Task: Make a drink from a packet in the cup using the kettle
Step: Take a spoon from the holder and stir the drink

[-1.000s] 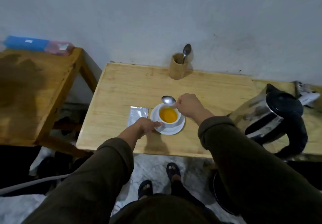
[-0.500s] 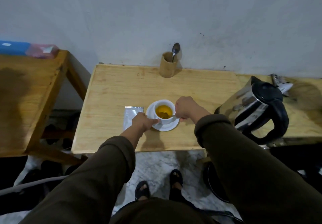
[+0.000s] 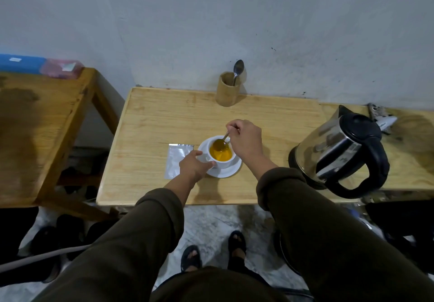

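Note:
A white cup full of orange drink stands on a white saucer in the middle of the light wooden table. My left hand grips the cup's left side. My right hand pinches the handle of a metal spoon whose bowl dips into the drink. A silver packet lies flat just left of the saucer. The steel kettle with black lid and handle stands at the right.
A wooden holder with another spoon stands at the table's back edge by the wall. A darker wooden table with a blue and pink box is at the left. My sandalled feet are on the marble floor below.
The spoon was held above the cup a second ago; now its bowl is lowered into the orange drink. My left hand stayed at the cup and saucer.

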{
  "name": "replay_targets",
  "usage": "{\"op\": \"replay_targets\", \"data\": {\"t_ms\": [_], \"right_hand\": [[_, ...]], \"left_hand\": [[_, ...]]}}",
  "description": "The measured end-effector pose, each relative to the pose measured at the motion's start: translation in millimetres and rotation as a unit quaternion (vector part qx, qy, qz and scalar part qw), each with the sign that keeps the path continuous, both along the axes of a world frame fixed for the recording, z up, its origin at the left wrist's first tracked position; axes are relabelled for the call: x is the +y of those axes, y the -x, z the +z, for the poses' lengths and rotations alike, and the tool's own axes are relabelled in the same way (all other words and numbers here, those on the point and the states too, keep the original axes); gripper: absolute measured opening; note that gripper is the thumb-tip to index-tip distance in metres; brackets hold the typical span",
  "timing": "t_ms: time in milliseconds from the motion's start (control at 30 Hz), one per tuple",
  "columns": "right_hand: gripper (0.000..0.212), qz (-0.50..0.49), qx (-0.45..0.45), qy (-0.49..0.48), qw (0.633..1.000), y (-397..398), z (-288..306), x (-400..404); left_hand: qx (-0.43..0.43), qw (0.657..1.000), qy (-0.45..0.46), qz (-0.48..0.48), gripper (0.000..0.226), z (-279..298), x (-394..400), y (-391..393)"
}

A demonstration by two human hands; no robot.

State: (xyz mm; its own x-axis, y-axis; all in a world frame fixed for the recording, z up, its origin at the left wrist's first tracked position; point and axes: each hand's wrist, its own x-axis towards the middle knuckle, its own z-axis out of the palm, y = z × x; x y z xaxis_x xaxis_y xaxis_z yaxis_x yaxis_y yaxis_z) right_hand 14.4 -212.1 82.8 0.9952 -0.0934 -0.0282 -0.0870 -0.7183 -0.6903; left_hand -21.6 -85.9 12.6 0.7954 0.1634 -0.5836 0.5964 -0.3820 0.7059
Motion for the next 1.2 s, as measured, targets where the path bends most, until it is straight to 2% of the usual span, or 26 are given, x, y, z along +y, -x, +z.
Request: {"op": "replay_targets", "data": {"t_ms": [100,400,600,967,1200], "right_hand": [[0.026,0.038,-0.015,0.039,0.998,3.5,-3.9,0.3],[0.024,0.060,0.023,0.021,0.998,10.1,-8.8,-0.5],[0.025,0.063,0.022,0.106,0.992,7.0,-6.3,-6.4],[0.028,0.051,0.053,0.026,0.997,7.9,-7.1,-4.4],[0.028,0.063,0.024,0.123,0.990,3.2,-2.7,-10.4]], "left_hand": [[-0.024,1.000,0.013,0.006,0.069,0.2,-1.5,2.0],[-0.027,1.000,0.002,-0.004,0.059,-2.5,-4.0,2.5],[-0.023,1.000,0.013,0.007,0.059,-2.7,-3.8,1.9],[-0.026,1.000,0.012,0.010,0.058,-3.5,-3.4,1.3],[-0.024,1.000,0.012,0.010,0.058,-5.4,-3.0,0.4]]}}
